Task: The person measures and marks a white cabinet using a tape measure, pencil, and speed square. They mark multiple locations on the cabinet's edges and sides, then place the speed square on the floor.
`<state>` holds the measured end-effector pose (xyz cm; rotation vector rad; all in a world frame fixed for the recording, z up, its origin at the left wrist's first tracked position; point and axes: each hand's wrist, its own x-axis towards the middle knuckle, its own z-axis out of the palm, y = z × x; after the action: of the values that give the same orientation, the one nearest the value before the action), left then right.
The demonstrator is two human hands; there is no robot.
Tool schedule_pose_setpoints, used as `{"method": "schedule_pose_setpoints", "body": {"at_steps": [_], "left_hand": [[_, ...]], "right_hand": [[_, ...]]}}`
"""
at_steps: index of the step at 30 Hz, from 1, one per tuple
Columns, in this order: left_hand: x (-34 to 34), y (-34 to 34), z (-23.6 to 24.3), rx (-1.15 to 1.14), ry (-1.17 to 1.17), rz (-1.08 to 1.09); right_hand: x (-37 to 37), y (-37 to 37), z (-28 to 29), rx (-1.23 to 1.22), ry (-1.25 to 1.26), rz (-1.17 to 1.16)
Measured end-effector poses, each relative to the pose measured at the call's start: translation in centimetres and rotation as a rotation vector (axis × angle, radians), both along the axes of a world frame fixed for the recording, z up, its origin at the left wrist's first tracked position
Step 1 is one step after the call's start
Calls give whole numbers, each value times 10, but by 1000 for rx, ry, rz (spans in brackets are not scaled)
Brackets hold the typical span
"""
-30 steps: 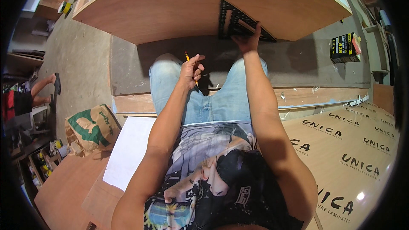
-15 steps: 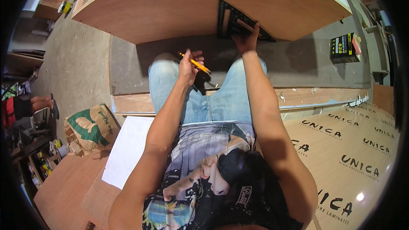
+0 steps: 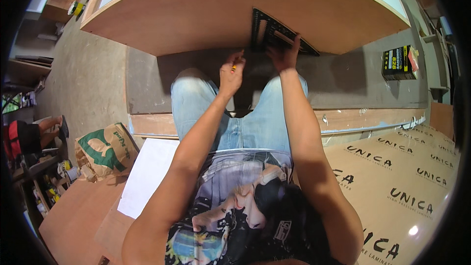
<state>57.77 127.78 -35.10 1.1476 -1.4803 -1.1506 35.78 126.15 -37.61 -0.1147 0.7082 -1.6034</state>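
Note:
My left hand (image 3: 231, 71) is closed round a yellow pencil (image 3: 233, 68), most of it hidden by the fingers. It is raised near the lower edge of a brown wooden panel (image 3: 196, 17), close to the left side of a black speed square (image 3: 265, 32). That triangular square lies against the panel's face, one corner pointing up. My right hand (image 3: 285, 56) grips the square along its lower right side, the thumb over the sloping edge and the other fingers partly hidden in shadow.
The panel belongs to a large box with white inner faces. A black and yellow adhesive can (image 3: 400, 63) stands on the dark board (image 3: 343, 88) at right. Printed laminate sheets (image 3: 382, 186) lie at lower right, a paper bag (image 3: 108, 149) and white sheet (image 3: 147, 176) at left. Another person's legs (image 3: 49, 130) show far left.
My left hand has moved right and up toward the square, turning the pencil from lying across the fingers to pointing at the panel. The square sits slightly lower in view, my right hand still on it.

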Motion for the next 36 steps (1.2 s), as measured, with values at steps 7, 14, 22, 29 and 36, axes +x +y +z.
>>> {"method": "schedule_pose_setpoints", "body": {"at_steps": [7,14,22,29,36], "left_hand": [[-30,9,-17,102,-269,34],[-42,-3,-53,0,-250,67],[-43,-9,-66,-29,-310,93],[-50,0,24,-27,-259,131],[-49,9,91,-184,-223,170]], "right_hand": [[12,-1,15,-30,-17,-132],[7,-1,14,46,-2,-131],[8,-1,15,49,-12,-102],[12,0,19,67,-2,-150],[6,-2,10,12,-20,-99]]}}
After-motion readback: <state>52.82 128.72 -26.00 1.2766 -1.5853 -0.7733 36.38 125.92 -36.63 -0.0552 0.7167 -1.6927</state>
